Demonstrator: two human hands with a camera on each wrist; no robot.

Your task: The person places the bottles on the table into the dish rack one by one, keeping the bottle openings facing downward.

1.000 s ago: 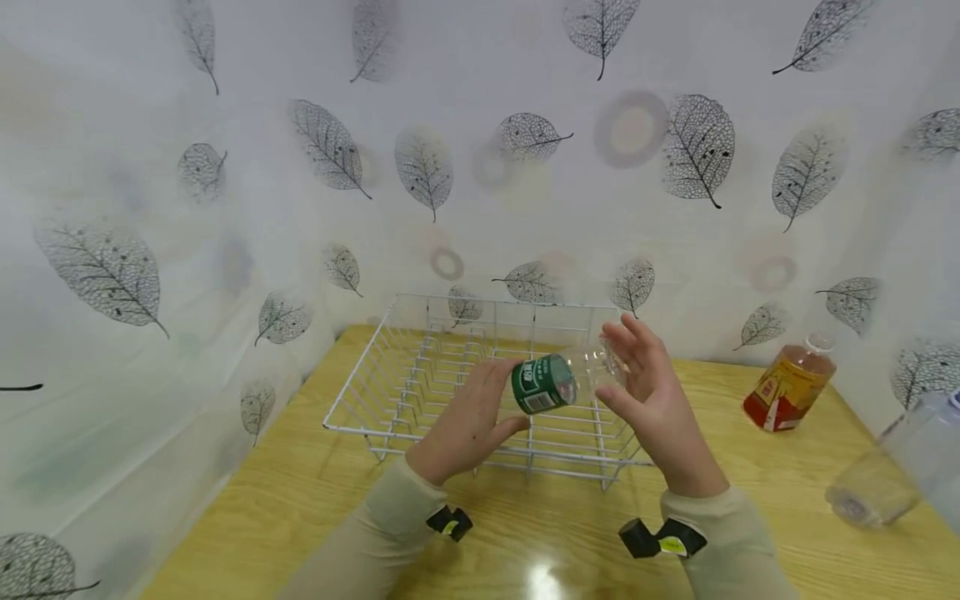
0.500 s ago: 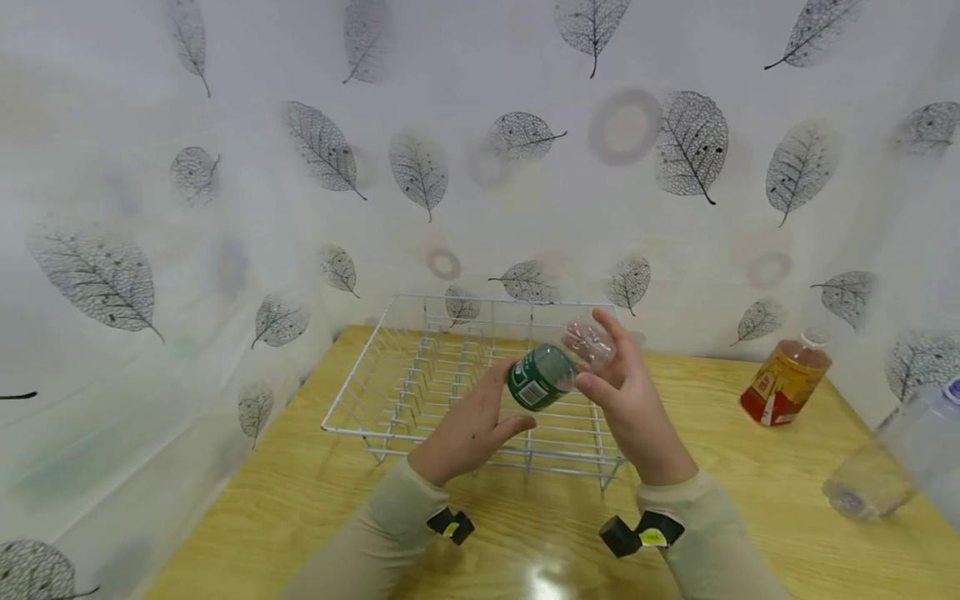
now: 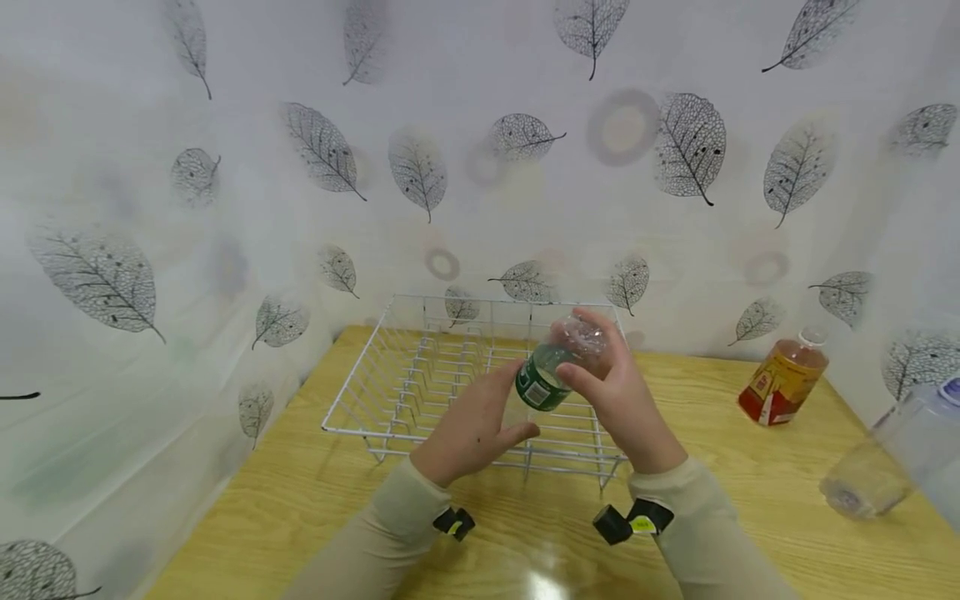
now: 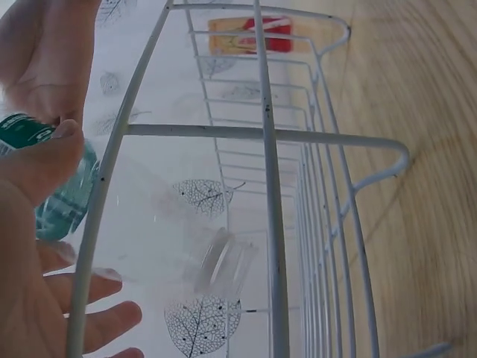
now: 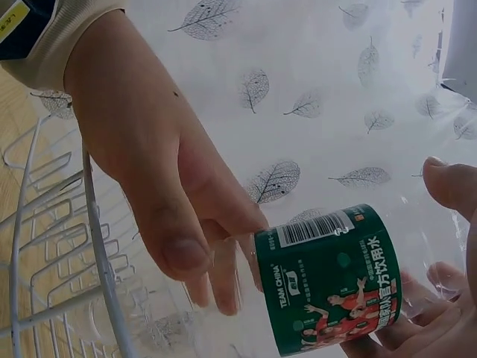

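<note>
A clear plastic bottle with a green label hangs tilted over the white wire rack. My right hand holds its raised base end, thumb on the near side. My left hand is loosely round the shoulder, its thumb in front and fingers behind. In the left wrist view, the bottle's clear neck points down past the left fingers. In the right wrist view, the green label shows between the left hand and the right hand.
A bottle of reddish drink with a yellow and red label stands on the wooden table at the right. Nearer the right edge is a large clear bottle with a purple cap. A leaf-patterned curtain hangs behind.
My right hand has moved left and closed in on the bottle's base end. The bottle has turned, its base end rising. My left hand has shifted only slightly.
</note>
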